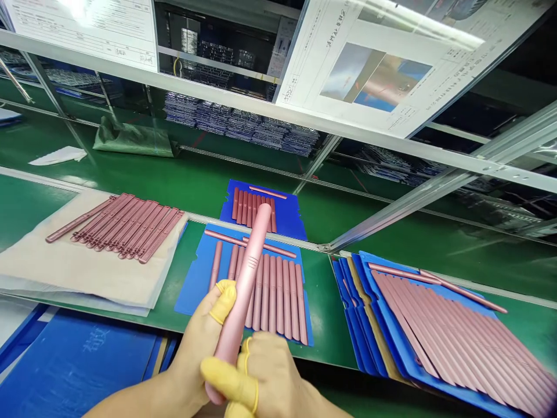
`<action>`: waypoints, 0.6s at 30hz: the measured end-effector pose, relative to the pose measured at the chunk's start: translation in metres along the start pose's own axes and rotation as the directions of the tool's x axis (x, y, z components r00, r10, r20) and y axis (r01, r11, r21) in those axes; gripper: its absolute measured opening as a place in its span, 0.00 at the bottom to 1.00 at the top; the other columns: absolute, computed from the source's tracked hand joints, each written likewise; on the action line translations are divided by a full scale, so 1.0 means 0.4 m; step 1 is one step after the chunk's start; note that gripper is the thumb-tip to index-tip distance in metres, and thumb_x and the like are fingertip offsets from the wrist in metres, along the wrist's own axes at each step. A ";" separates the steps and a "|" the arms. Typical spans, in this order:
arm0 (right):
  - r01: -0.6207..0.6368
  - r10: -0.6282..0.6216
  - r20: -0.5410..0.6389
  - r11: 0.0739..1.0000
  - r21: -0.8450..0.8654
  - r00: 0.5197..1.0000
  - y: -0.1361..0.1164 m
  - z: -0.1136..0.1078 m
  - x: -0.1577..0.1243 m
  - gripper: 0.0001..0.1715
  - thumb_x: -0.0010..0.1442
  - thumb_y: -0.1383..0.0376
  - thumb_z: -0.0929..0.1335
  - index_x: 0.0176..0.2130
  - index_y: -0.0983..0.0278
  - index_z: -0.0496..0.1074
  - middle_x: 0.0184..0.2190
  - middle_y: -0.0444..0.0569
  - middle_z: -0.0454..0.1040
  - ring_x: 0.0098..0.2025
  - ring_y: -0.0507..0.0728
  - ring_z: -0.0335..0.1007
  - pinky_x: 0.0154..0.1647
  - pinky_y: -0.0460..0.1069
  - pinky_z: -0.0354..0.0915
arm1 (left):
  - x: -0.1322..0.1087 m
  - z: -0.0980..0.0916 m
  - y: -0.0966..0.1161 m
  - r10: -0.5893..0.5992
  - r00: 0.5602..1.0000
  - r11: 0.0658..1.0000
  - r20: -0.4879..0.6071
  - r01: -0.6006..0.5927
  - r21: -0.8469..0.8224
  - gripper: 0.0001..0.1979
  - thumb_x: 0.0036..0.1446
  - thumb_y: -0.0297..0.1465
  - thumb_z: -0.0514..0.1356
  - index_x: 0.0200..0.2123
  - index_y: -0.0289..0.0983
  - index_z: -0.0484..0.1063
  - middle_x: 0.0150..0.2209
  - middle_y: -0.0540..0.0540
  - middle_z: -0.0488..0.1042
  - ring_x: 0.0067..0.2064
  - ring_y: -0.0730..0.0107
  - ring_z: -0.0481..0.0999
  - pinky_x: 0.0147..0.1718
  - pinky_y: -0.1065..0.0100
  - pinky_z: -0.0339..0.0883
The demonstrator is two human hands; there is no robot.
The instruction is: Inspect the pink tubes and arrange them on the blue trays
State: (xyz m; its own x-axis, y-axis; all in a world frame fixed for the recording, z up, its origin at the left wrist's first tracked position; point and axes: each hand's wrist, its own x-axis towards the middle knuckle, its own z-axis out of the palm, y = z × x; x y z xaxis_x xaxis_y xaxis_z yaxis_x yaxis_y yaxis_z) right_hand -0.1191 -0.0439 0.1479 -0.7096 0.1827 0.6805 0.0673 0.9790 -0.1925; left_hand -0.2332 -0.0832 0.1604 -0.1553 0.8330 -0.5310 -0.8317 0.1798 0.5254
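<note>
A long, smooth pink casing [249, 264] with rounded ends and a few fine grooves is held up at a slant in front of me. My left hand [204, 328] is closed around its middle, thumb along the near side. Lower down, my right hand [265, 371] grips the bottom end, fingers curled and thumb pressed on it. Yellow finger cots cover some fingers on both hands. Behind the casing lies a light blue sheet [191, 290] with a row of similar pink casings [285, 296], partly hidden by my hands.
To the left, slim pink strips [126, 226] with details lie on stacked pale paper [39, 267]. At right, a blue sheet stack [369, 325] carries many pink casings [461, 337]. A darker blue sheet [289, 217] with more casings sits behind. A metal frame [243, 96] and paper sheets hang above.
</note>
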 end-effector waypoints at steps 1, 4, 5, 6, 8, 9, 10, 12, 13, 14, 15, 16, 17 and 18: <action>0.027 -0.027 0.002 1.000 0.010 1.000 0.001 0.001 -0.003 0.21 0.66 0.58 0.55 0.47 0.62 0.69 0.14 0.37 0.57 0.15 0.49 0.46 0.18 0.48 0.45 | 0.001 -0.001 -0.002 -0.004 1.000 1.000 0.003 0.004 0.008 0.21 0.40 0.42 0.68 0.24 0.39 0.59 0.19 0.58 0.54 0.18 0.82 0.52 0.17 0.76 0.52; -0.117 0.117 -0.019 0.993 0.000 0.993 0.012 0.001 -0.011 0.21 0.66 0.60 0.54 0.49 0.62 0.68 0.15 0.38 0.59 0.18 0.50 0.51 0.19 0.48 0.47 | 0.004 -0.002 -0.008 0.032 0.999 0.999 0.011 -0.032 0.032 0.20 0.41 0.43 0.67 0.26 0.38 0.62 0.20 0.57 0.57 0.20 0.81 0.56 0.18 0.77 0.55; -0.175 0.175 -0.029 0.985 0.002 0.984 0.016 0.000 -0.013 0.21 0.66 0.61 0.54 0.50 0.64 0.67 0.17 0.39 0.62 0.19 0.50 0.54 0.21 0.48 0.49 | 0.005 -0.003 -0.009 0.051 0.999 0.998 0.008 -0.051 0.039 0.19 0.41 0.43 0.67 0.27 0.38 0.63 0.21 0.56 0.59 0.21 0.81 0.58 0.20 0.77 0.56; -0.191 0.191 -0.036 0.982 0.016 0.981 0.017 -0.001 -0.015 0.21 0.67 0.62 0.54 0.52 0.65 0.66 0.17 0.40 0.63 0.20 0.50 0.55 0.21 0.48 0.50 | 0.005 -0.003 -0.010 0.060 0.998 0.997 0.005 -0.060 0.051 0.19 0.42 0.42 0.67 0.28 0.38 0.63 0.22 0.56 0.60 0.22 0.81 0.59 0.21 0.77 0.57; -0.110 0.113 -0.047 0.992 0.057 0.993 0.013 -0.003 -0.018 0.22 0.67 0.60 0.54 0.50 0.66 0.66 0.16 0.39 0.61 0.18 0.50 0.53 0.20 0.48 0.49 | 0.005 -0.001 -0.011 0.044 0.999 0.995 -0.008 -0.044 0.085 0.19 0.42 0.43 0.67 0.28 0.38 0.63 0.21 0.57 0.59 0.20 0.82 0.57 0.19 0.77 0.55; -0.045 0.047 -0.037 0.996 0.072 0.998 0.010 -0.005 -0.019 0.22 0.66 0.58 0.54 0.48 0.65 0.68 0.15 0.38 0.59 0.17 0.50 0.50 0.19 0.48 0.47 | 0.006 0.000 -0.012 0.023 1.000 0.995 -0.016 -0.022 0.099 0.20 0.42 0.45 0.66 0.27 0.38 0.63 0.20 0.57 0.58 0.18 0.82 0.54 0.17 0.76 0.52; 0.000 0.001 -0.019 0.997 0.080 1.000 0.008 -0.007 -0.019 0.22 0.66 0.57 0.54 0.46 0.64 0.69 0.14 0.37 0.57 0.16 0.50 0.47 0.18 0.48 0.45 | 0.007 0.002 -0.013 0.006 1.000 0.994 -0.023 -0.004 0.109 0.21 0.42 0.46 0.66 0.27 0.39 0.62 0.19 0.57 0.57 0.17 0.83 0.52 0.15 0.76 0.49; -0.036 0.036 0.004 0.997 0.065 0.999 0.010 -0.011 -0.018 0.21 0.66 0.58 0.54 0.45 0.62 0.70 0.14 0.37 0.57 0.16 0.50 0.47 0.18 0.48 0.45 | 0.009 0.005 -0.017 0.008 0.999 0.994 -0.032 -0.004 0.111 0.22 0.40 0.48 0.66 0.28 0.39 0.62 0.18 0.58 0.57 0.16 0.83 0.51 0.14 0.76 0.47; -0.099 0.099 0.002 0.994 0.053 0.995 0.013 -0.013 -0.019 0.21 0.66 0.59 0.54 0.46 0.62 0.69 0.15 0.38 0.60 0.17 0.50 0.50 0.19 0.48 0.47 | 0.011 0.007 -0.019 0.027 0.999 0.995 -0.031 -0.024 0.099 0.22 0.40 0.47 0.67 0.28 0.38 0.62 0.19 0.58 0.57 0.17 0.83 0.52 0.14 0.76 0.48; -0.163 0.163 -0.003 0.986 0.047 0.987 0.015 -0.014 -0.020 0.21 0.67 0.60 0.53 0.47 0.63 0.68 0.16 0.39 0.62 0.18 0.50 0.53 0.20 0.48 0.49 | 0.013 0.008 -0.021 0.044 0.999 0.995 -0.028 -0.041 0.086 0.22 0.39 0.46 0.67 0.28 0.38 0.62 0.19 0.58 0.58 0.17 0.83 0.53 0.15 0.77 0.50; -0.197 0.198 -0.011 0.979 0.059 0.980 0.017 -0.013 -0.023 0.21 0.67 0.60 0.53 0.48 0.64 0.68 0.18 0.40 0.64 0.19 0.50 0.55 0.21 0.48 0.50 | 0.015 0.009 -0.024 0.056 0.998 0.996 -0.029 -0.053 0.077 0.22 0.38 0.45 0.68 0.28 0.38 0.62 0.20 0.58 0.58 0.18 0.83 0.54 0.16 0.77 0.51; -0.194 0.194 0.004 0.978 0.082 0.981 0.015 -0.010 -0.028 0.22 0.67 0.59 0.53 0.48 0.65 0.67 0.18 0.40 0.64 0.20 0.50 0.55 0.21 0.48 0.51 | 0.017 0.010 -0.025 0.058 0.998 0.995 -0.030 -0.055 0.083 0.22 0.39 0.45 0.68 0.28 0.38 0.62 0.19 0.58 0.58 0.18 0.83 0.54 0.16 0.78 0.52; -0.151 0.149 0.027 0.982 0.115 0.988 0.011 -0.006 -0.035 0.22 0.67 0.59 0.53 0.46 0.65 0.69 0.17 0.39 0.62 0.19 0.49 0.54 0.20 0.48 0.51 | 0.018 0.010 -0.027 0.050 0.998 0.993 -0.031 -0.047 0.104 0.22 0.39 0.45 0.68 0.28 0.38 0.62 0.19 0.58 0.57 0.18 0.83 0.53 0.16 0.78 0.51; -0.092 0.083 0.066 0.984 0.151 0.994 0.005 -0.001 -0.043 0.22 0.67 0.60 0.53 0.41 0.64 0.71 0.15 0.38 0.59 0.17 0.49 0.50 0.19 0.47 0.49 | 0.020 0.010 -0.028 0.044 0.999 0.990 -0.030 -0.039 0.132 0.21 0.40 0.45 0.67 0.28 0.38 0.63 0.18 0.58 0.57 0.17 0.83 0.53 0.16 0.78 0.51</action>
State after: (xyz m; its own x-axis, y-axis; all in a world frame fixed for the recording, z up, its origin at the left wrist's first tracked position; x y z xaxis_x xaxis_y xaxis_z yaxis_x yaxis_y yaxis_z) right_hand -0.1064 -0.0453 0.1360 -0.7464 0.2570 0.6139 0.0256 0.9329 -0.3593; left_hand -0.2232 -0.0764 0.1529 -0.2073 0.8240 -0.5273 -0.7472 0.2146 0.6290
